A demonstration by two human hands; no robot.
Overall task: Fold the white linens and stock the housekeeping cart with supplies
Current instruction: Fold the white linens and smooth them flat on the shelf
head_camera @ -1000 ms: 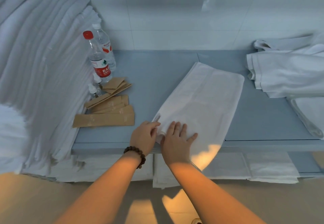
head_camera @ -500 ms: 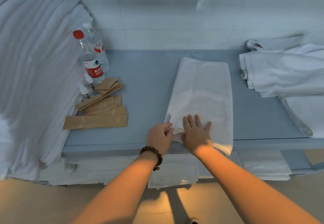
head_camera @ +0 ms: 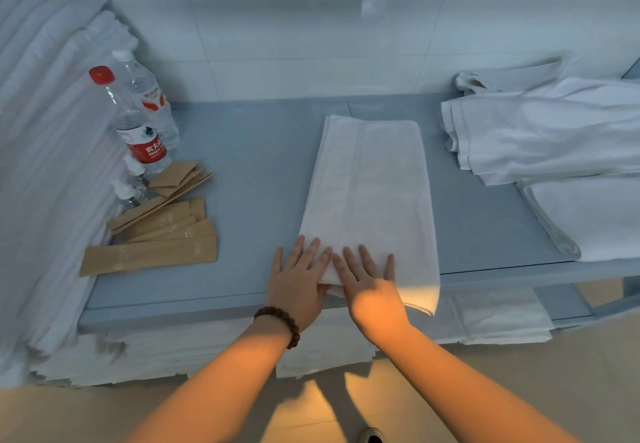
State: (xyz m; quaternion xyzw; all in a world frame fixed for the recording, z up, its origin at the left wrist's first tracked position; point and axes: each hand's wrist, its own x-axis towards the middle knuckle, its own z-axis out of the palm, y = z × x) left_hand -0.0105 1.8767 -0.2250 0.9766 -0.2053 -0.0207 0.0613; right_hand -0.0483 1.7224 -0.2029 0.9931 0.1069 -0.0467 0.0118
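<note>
The left hand (head_camera: 297,281), with a bead bracelet (head_camera: 280,322) at the wrist, and the right hand (head_camera: 371,288) lie flat side by side, fingers straight and spread. They press the near end of a folded white towel (head_camera: 375,186) and grip nothing. A second ago the left fingers pinched the towel's near left corner and the towel slanted toward 1 o'clock. Now the pinch is released and the towel runs straight toward 12 o'clock, square with the front edge, its near right corner hanging just over it. I judge the squaring-up done. The towel looks ready to be smoothed and folded again, lengthwise or end to end.

The towel sits in the middle of the blue cart top (head_camera: 263,182). Below the front edge, the lower shelf (head_camera: 562,304) holds flat folded linens (head_camera: 498,318) from 6 to 4 o'clock.

On the cart top at 9 to 10 o'clock lie brown paper packets (head_camera: 152,252), loosely fanned. Behind them stand small clear bottles (head_camera: 127,193), then two water bottles (head_camera: 140,130), one with a red cap. A tall stack of white linens (head_camera: 48,172) fills the left edge beyond them. At 2 o'clock a loose pile of linens (head_camera: 540,137) waits, well apart from the towel and seemingly not yet folded.
</note>
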